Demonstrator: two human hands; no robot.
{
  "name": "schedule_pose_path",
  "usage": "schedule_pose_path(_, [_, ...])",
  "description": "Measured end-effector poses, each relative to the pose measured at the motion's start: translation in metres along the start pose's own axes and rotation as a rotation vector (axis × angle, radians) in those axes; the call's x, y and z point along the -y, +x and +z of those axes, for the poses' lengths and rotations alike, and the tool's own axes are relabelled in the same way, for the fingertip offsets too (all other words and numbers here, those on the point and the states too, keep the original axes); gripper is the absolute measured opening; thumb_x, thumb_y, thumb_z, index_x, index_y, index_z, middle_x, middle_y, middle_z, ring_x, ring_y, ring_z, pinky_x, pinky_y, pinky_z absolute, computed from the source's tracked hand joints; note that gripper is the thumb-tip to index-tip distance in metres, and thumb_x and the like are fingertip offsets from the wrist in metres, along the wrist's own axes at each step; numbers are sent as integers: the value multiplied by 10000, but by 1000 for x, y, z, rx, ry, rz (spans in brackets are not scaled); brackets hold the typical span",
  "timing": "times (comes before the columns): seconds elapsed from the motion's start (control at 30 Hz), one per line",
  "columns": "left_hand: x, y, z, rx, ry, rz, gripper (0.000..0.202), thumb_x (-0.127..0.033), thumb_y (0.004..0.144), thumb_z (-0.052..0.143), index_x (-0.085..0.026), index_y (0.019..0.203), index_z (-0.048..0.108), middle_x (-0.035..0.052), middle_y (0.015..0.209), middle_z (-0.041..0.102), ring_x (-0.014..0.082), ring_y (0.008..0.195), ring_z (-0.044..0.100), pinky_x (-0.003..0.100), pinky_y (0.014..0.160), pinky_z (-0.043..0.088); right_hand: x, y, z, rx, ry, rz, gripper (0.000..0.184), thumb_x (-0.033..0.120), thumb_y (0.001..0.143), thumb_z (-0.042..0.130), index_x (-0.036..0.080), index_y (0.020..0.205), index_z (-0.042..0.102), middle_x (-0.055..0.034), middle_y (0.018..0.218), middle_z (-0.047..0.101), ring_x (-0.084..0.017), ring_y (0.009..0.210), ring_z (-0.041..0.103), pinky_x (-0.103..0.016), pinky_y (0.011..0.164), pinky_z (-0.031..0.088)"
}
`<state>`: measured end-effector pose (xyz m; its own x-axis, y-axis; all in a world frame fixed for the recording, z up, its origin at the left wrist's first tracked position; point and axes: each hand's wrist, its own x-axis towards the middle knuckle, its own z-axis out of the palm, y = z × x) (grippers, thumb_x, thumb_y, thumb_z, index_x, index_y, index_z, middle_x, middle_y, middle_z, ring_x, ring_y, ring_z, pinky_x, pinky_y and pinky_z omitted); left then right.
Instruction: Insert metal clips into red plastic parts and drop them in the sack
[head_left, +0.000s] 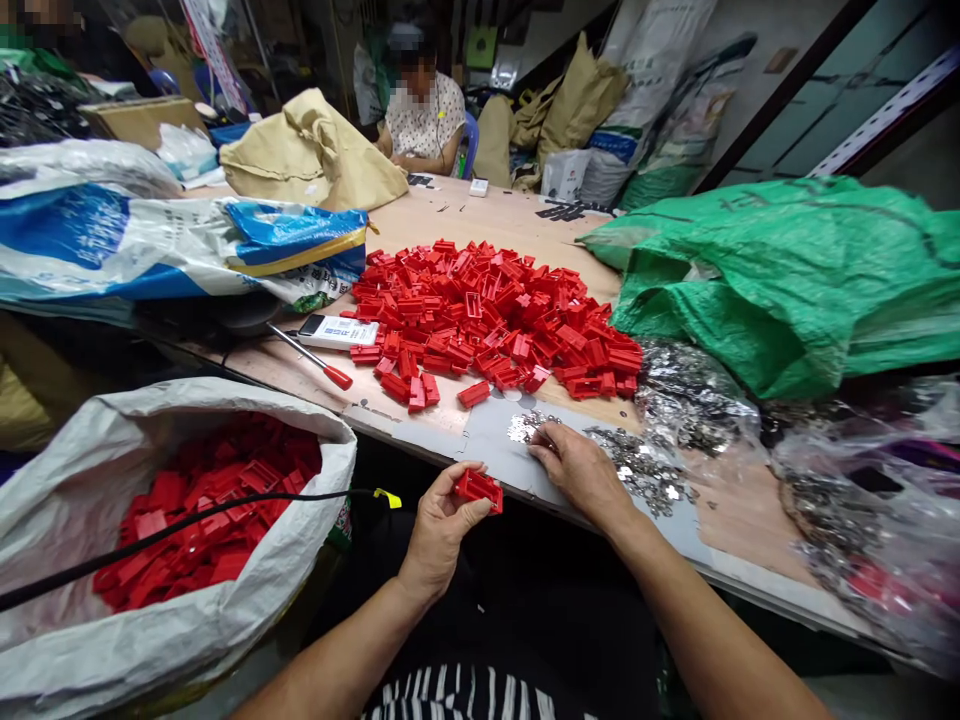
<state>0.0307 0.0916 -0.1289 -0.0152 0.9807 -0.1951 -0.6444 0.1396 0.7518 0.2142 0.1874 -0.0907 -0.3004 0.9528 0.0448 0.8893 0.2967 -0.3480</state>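
My left hand (441, 525) holds a red plastic housing (480, 489) between thumb and fingers, just off the table's near edge. On the grey sheet, my right hand (577, 465) has its thumb and fingertips closed together at a small cluster of shiny metal pieces (521, 428); whether a piece is between them is hidden. More flat metal pieces (645, 470) are spread to the right of that hand. Beyond both hands lies a large heap of red plastic housings (487, 315), with a few loose ones at its front.
At lower left stands an open white sack (337, 440) of red housings, crossed by a black cable (187, 520). A red-handled screwdriver (315, 358) lies beside a white-labelled box (341, 332). Green sacking (787, 270) and clear plastic bags (862, 520) are at right. A person (424, 125) sits across the table.
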Motion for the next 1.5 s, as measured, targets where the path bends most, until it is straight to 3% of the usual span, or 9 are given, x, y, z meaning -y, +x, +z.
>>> schedule_pose_path(0.13, [-4, 0, 2, 5, -85, -47, 475, -227, 725, 745, -214, 1174, 591, 30, 912, 687, 148, 833, 649, 301, 795, 515, 7, -9, -5, -22, 239, -31, 66, 239, 859, 484, 217, 899, 531, -26, 834, 642, -182, 702, 578, -285, 633, 420])
schedule_pose_path(0.3, [-5, -1, 6, 36, -139, -76, 501, -257, 727, 745, -236, 1203, 589, 18, 909, 671, 140, 822, 639, 310, 818, 497, 30, -34, -7, 90, 560, -123, 132, 277, 908, 470, 204, 858, 568, -16, 768, 626, -162, 677, 563, -263, 633, 445])
schedule_pose_path(0.47, [-7, -4, 13, 85, -162, -99, 472, -262, 755, 721, -244, 1208, 590, 23, 955, 669, 139, 884, 624, 292, 831, 480, 43, -52, -3, 67, 575, -226, 129, 230, 926, 482, 204, 833, 569, -27, 803, 591, -173, 741, 562, -274, 686, 443])
schedule_pose_path(0.73, [-9, -10, 20, 130, -92, -103, 429, -295, 757, 712, -223, 1171, 622, 59, 991, 686, 159, 880, 635, 299, 808, 478, 35, -64, -10, 130, 641, -335, 138, 233, 944, 489, 212, 859, 595, -39, 854, 578, -174, 803, 563, -282, 732, 448])
schedule_pose_path(0.93, [-7, -12, 25, 190, -13, -81, 432, -246, 755, 709, -215, 1175, 615, 57, 1011, 682, 178, 946, 626, 321, 871, 469, 26, -73, -13, 182, 776, -176, 103, 302, 902, 571, 210, 947, 575, -19, 842, 584, -162, 749, 542, -265, 676, 449])
schedule_pose_path(1.03, [-4, -8, 25, 197, 104, -30, 469, -223, 751, 712, -220, 1204, 590, 43, 1000, 680, 170, 942, 619, 315, 892, 458, 18, -75, -14, 119, 739, -104, 245, 367, 918, 532, 218, 1112, 537, -23, 877, 578, -164, 742, 535, -276, 680, 457])
schedule_pose_path(1.13, [-2, 2, 22, 213, 346, 97, 494, -234, 761, 705, -225, 1234, 565, 40, 1003, 662, 166, 914, 607, 308, 877, 462, 10, -75, -12, 46, 634, -137, 296, 357, 968, 401, 235, 1200, 538, -64, 1024, 566, -197, 903, 551, -327, 812, 459])
schedule_pose_path(1.33, [0, 30, 16, 246, 872, 472, 345, -197, 777, 668, -221, 1115, 604, 53, 1034, 630, 182, 905, 601, 313, 841, 475, -2, -68, 2, -11, 469, -142, 302, 293, 953, 406, 228, 1184, 590, -65, 935, 600, -206, 873, 585, -332, 786, 469])
schedule_pose_path(1.5, [0, 45, 18, 279, 1063, 530, 361, -145, 789, 624, -234, 1136, 586, 39, 1004, 666, 184, 911, 620, 316, 851, 482, -2, -61, 5, -13, 398, -95, 241, 257, 915, 456, 220, 1088, 620, -52, 1005, 665, -209, 898, 619, -329, 798, 470])
